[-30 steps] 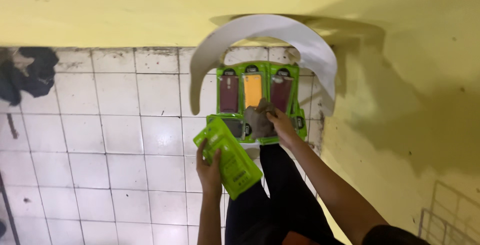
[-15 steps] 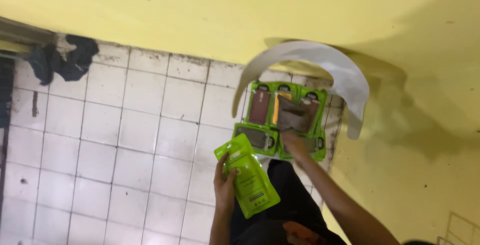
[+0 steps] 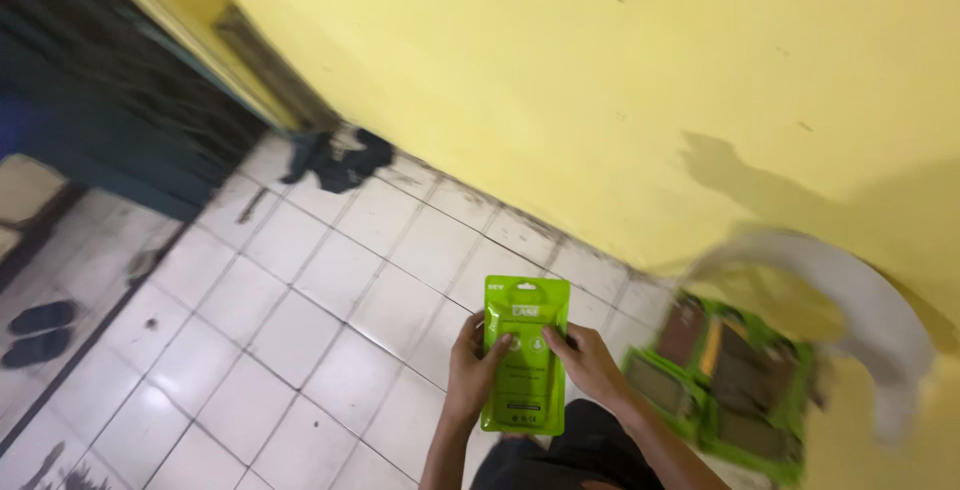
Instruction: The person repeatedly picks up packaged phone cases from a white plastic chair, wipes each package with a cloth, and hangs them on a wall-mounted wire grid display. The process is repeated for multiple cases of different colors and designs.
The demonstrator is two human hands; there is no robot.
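Hands point(image 3: 530, 365) around green packet point(image 3: 524, 355) — underside hidden

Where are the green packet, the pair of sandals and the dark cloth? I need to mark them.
green packet point(image 3: 524, 365), head view, middle of its front.
pair of sandals point(image 3: 38, 332), head view, between the two.
dark cloth point(image 3: 338, 162), head view, its centre.

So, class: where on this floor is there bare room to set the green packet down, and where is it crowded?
Bare white tiles lie left of the hands, between the dark cloth and the sandals. Crowded at right: green packets under the white chair.
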